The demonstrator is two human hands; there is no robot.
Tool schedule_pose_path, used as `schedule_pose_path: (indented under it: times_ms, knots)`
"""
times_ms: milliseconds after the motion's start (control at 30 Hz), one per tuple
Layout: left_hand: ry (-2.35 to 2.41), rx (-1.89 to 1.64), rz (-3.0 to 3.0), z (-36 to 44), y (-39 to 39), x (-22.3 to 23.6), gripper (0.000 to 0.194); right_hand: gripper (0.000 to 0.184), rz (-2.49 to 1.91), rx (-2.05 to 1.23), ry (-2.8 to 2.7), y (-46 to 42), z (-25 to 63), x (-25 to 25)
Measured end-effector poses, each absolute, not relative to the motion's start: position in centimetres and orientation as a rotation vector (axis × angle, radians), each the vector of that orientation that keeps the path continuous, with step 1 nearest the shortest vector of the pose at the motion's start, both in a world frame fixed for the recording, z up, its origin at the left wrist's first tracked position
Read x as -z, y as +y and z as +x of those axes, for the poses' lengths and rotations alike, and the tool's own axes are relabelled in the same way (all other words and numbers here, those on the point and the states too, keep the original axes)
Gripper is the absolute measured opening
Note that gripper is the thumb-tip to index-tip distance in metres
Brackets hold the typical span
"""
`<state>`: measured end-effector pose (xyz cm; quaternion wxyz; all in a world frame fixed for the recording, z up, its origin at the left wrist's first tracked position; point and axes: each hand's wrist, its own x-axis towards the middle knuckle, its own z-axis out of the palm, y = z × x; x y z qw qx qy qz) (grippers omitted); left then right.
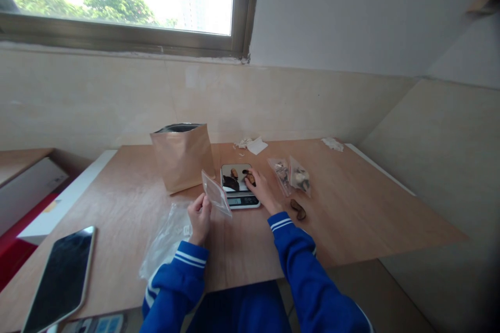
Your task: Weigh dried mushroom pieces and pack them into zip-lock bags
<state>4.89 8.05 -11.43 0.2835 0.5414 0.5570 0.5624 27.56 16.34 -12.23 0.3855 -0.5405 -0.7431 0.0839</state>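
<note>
My left hand [200, 217] is closed on the edge of a small clear zip bag [215, 193], held tilted in front of the kitchen scale [225, 187]. On the scale's plate lie a dark dried piece [230, 183] and a smaller reddish-brown piece [234, 173]. My right hand [261, 187] reaches over the plate's right side, its fingers closed around a dried brown piece [250, 179]. A display [240, 201] shows at the scale's front, its digits too small to read. Right of my right wrist, a curved dark dried piece [298, 209] rests on the table.
A brown stand-up pouch [182, 158], open at the top, stands behind my left hand. Two filled clear bags [299, 176] lie right of the scale. An empty plastic bag [166, 242] and a tablet [60, 276] are at left. Crumpled paper [257, 145] lies near the wall.
</note>
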Motion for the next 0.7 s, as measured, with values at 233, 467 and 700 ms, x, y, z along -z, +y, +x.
schedule_pose_path:
  times_ms: [233, 467, 700]
  knots:
    - [1.394, -1.604, 1.515, 4.8, 8.2, 12.3, 0.044, 0.036, -1.351, -0.447, -1.475, 14.4, 25.8, 8.9]
    - [1.29, -1.696, 1.606, 4.7, 8.1, 12.6, 0.045, 0.042, -1.005, -1.316, -1.241, 9.8, 20.7, 2.7]
    - [1.25, -1.694, 1.693, 4.8, 7.9, 12.1, 0.042, 0.042, -1.361, -1.022, -1.682, 9.4, 19.7, 3.8]
